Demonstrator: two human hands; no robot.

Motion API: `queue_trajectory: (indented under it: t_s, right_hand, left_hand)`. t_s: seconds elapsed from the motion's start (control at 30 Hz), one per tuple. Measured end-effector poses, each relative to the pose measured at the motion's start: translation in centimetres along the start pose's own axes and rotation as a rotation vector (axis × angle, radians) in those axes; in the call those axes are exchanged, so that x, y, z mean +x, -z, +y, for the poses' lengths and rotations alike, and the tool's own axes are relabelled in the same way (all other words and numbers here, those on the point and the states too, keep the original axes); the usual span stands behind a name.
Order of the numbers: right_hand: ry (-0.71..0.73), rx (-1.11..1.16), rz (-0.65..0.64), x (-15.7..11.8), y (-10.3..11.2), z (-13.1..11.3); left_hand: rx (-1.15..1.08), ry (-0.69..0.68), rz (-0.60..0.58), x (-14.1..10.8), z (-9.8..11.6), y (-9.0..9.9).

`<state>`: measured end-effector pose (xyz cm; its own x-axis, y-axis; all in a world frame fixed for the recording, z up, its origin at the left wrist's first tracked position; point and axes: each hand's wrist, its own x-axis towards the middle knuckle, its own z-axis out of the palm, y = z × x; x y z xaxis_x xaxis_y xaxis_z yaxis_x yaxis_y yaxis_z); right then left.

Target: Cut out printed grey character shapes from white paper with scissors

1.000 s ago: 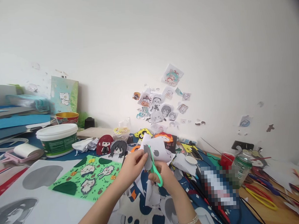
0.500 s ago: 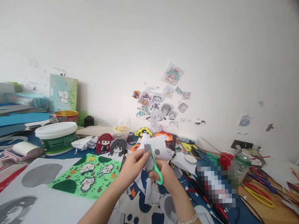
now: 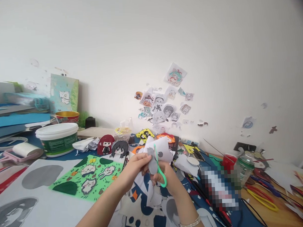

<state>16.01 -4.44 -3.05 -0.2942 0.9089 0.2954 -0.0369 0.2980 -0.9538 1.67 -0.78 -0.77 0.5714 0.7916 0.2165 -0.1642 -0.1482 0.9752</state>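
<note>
Between the thumb and fingers of my left hand is a sheet of paper, white with printed grey shapes. A grey part of that sheet faces me just below my left thumb. My right hand grips green-handled scissors, with their blades pointing up along the edge of the grey part. Whether the blades are apart is hard to make out. Under my hands lie paper offcuts and a cut-out scrap sheet with holes.
To the left lie a green drawn sheet and a large printed sheet; a white-lidded tub stands behind. Paper cut-outs stand at the back. A glass jar and yellow-handled scissors are at the right.
The paper has turned in my left hand, so the grey part shows more fully. The scissors have shifted slightly right and still point up.
</note>
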Motion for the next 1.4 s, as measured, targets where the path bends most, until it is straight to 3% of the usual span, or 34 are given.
queue_trajectory:
  t_s: [0.13, 0.27, 0.47, 0.57, 0.7, 1.0, 1.4]
  right_hand:
    - [-0.028, -0.022, -0.024, -0.2, 0.1, -0.4]
    - [-0.072, -0.064, 0.039, -0.2, 0.0, -0.8]
    - [-0.112, -0.090, 0.078, -0.2, -0.1, -0.6]
    - [-0.067, -0.042, 0.081, -0.1, 0.0, -0.3]
    - [-0.017, -0.028, 0.094, 0.0, -0.2, -0.1]
    - [-0.007, -0.091, 0.092, -0.1, 0.2, 0.1]
    - [0.023, -0.102, 0.091, 0.1, 0.4, 0.9]
  left_hand:
    - [-0.007, 0.071, -0.042, 0.0, 0.1, 0.2]
    - [0.115, 0.010, -0.054, 0.1, -0.1, 0.4]
    - [0.291, -0.180, 0.173, 0.2, 0.1, 0.3]
    - [0.310, -0.232, 0.193, 0.1, 0.1, 0.1]
    - [0.315, -0.219, 0.164, 0.1, 0.0, -0.1]
    - [0.386, -0.215, 0.254, 0.1, 0.0, -0.2]
    - [0.330, -0.205, 0.249, 0.2, -0.5, -0.1]
